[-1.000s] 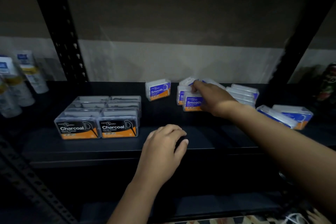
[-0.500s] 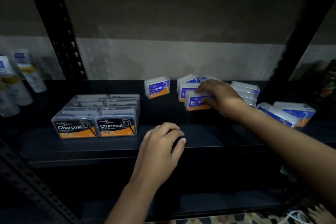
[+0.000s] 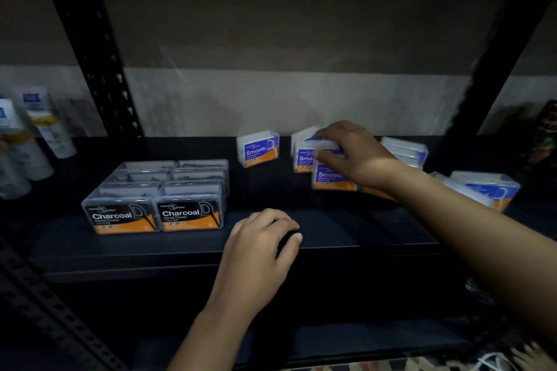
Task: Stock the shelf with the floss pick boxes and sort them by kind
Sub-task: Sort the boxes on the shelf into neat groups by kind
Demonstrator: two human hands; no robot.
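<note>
Your right hand (image 3: 358,153) reaches far over the shelf (image 3: 331,238), fingers curled on a blurred Smooth box (image 3: 310,156) in the cluster, its long axis left to right. Your left hand (image 3: 259,250) rests loosely curled and empty, nearer. Half a second ago the right hand gripped the front box (image 3: 331,179); now it sits farther back.

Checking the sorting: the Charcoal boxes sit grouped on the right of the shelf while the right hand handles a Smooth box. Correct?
Not quite. In the head view the Charcoal boxes sit grouped on the left of the shelf; the right hand does handle a Smooth box.
</note>
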